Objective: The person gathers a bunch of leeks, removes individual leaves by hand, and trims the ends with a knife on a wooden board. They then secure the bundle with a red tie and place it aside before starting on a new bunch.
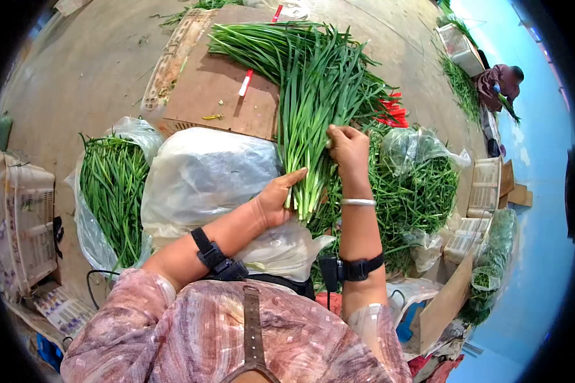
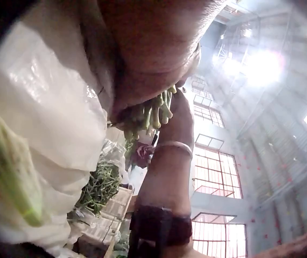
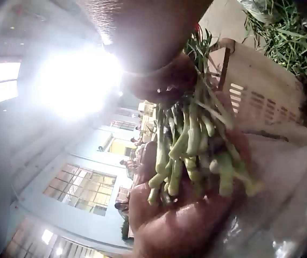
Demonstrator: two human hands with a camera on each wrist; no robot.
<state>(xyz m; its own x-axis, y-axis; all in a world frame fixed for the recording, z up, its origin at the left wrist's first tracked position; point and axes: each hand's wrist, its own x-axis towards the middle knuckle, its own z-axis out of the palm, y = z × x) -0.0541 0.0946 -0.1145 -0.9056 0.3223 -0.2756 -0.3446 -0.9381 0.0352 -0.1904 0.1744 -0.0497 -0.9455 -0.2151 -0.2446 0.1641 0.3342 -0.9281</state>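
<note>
A bundle of long green stalks (image 1: 310, 127) with pale cut ends lies toward the person in the head view. The left hand (image 1: 278, 199) grips it near the pale ends, thumb across the top. Higher on its right side, the right hand (image 1: 349, 145) has curled fingers and thumb pinching at the stalks' edge; what exactly is between them is hidden. In the right wrist view the cut ends (image 3: 191, 156) rest in the left hand (image 3: 180, 220). The left wrist view shows cut ends (image 2: 153, 115) below the left hand (image 2: 148, 54).
More stalks (image 1: 255, 45) lie on a brown board (image 1: 204, 96) with red-and-white strips (image 1: 245, 83). White plastic (image 1: 204, 172) covers something before the person. Bagged greens stand left (image 1: 112, 198) and right (image 1: 421, 191). Crates (image 1: 485, 185) stand at right; another person (image 1: 497, 86) sits farther back.
</note>
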